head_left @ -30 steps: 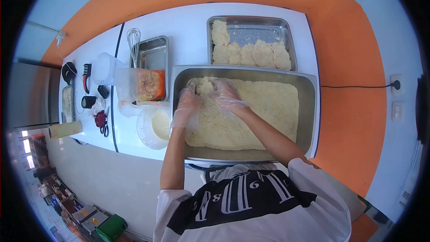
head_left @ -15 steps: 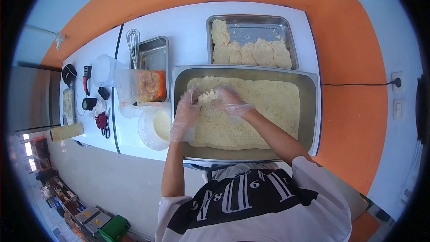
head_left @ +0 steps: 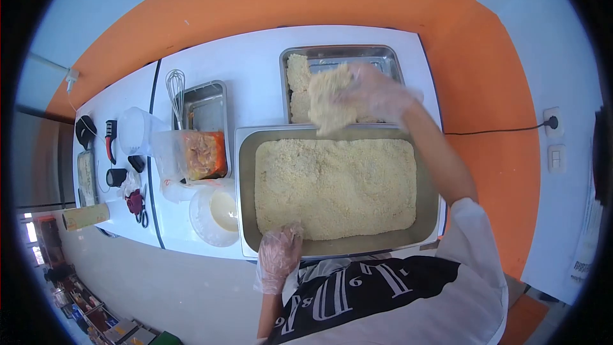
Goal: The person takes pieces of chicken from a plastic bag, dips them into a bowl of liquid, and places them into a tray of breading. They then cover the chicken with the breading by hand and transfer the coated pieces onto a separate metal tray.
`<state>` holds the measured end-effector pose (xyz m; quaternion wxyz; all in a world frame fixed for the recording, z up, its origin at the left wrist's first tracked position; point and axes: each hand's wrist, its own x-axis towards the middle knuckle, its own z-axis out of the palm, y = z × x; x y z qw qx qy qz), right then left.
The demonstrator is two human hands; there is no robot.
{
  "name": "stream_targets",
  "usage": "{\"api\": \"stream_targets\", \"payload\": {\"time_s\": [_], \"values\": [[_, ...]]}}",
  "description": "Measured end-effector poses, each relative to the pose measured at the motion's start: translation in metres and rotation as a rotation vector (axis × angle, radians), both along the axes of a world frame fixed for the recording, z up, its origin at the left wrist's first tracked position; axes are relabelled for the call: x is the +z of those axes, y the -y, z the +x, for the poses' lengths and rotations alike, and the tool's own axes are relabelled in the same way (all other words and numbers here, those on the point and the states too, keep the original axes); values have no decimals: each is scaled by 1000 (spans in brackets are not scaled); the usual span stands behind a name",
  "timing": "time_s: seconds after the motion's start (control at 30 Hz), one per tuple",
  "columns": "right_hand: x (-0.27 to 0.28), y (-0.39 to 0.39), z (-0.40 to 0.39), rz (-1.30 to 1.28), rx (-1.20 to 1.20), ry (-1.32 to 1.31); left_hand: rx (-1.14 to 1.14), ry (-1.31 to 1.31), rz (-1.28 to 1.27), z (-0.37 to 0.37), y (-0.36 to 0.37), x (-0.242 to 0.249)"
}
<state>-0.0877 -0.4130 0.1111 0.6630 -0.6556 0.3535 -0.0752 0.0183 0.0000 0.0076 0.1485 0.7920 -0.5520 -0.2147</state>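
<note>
Though busy, table [head_left: 255, 70] beside orange wall [head_left: 230, 3]

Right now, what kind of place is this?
Probably a food-preparation kitchen: there's a whisk, a big metal pan of crumbs, and a gloved right hand holding a crumb-coated piece.

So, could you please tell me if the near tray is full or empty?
Partly full: crumbs cover most of the floor of the near tray, below its rim.

Crumbs [head_left: 338, 191] in pan [head_left: 428, 207], tray [head_left: 332, 50] behind, bowl [head_left: 202, 220] left.
</note>
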Motion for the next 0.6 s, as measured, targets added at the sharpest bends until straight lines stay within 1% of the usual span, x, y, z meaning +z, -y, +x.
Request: {"api": "stream_targets", "payload": {"time_s": [0.03, 0.07, 0.1, 0.13, 0.17, 0.2, 0.27, 0.3, 0.33, 0.37, 0.4, 0.47, 0.53, 0.57, 0.6], "values": [[-18, 31, 3, -71, -18, -60, 40, 29, -220, 0, 1, -8], [-27, 55, 9, -144, -35, -118, 44, 31, -224, 1, 2, -8], [-22, 66, 20, -148, -30, -117, 96, 57, -202, 0, 2, -6], [-13, 75, 34, -216, 12, -265, 152, 82, -179, -2, 3, -5], [-9, 85, 45, -281, 54, -412, 160, 82, -178, -4, 2, -4], [-20, 100, 52, -280, 60, -407, 167, 97, -165, -4, 2, -4], [-69, 137, 65, -126, 199, -315, 180, 122, -144, -4, 1, -7], [-109, 163, 75, -121, 204, -305, 182, 89, -147, -3, 0, -9], [-155, 192, 84, -45, 277, -275, 181, 56, -151, -2, 1, -10], [-180, 208, 90, 31, 347, -247, 180, 62, -147, -3, 1, -11], [-182, 207, 95, 34, 345, -241, 186, 66, -155, -3, 2, -12], [-181, 201, 106, -538, 321, -708, 184, 74, -161, -3, 3, -12], [-203, 207, 111, -520, 283, -716, 202, 91, -89, -3, 3, -11], [-216, 210, 112, -508, 254, -730, 202, 90, -82, -2, 5, -12], [-217, 206, 112, -499, 259, -736, 209, 93, -98, -3, 5, -12]]}}
